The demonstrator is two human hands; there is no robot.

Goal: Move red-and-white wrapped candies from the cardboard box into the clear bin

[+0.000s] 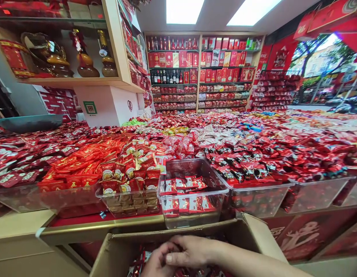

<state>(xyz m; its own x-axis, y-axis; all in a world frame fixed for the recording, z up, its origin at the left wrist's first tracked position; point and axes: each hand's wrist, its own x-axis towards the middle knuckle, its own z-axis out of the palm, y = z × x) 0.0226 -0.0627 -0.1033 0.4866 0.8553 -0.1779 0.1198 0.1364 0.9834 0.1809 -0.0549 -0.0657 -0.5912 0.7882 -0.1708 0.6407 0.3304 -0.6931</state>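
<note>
Both hands are working low in the box (178, 232) at 6 o'clock. The right hand (194, 251) is lying curled over the left hand (155, 265), among the candies (138, 265) there. Whether either is gripping any, I cannot tell. Gathering seems to be the step in hand. The near-empty bin (192, 192) is sitting at 12 o'clock of the hands, and a lift there would be calling for a firmly closed handful, clearing the box's rim.

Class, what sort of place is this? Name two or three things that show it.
Probably a sweet shop: clear bins heaped with red-wrapped candies, wall shelves of bottles and gift boxes, and a cardboard box that the left hand and right hand reach into.
</note>
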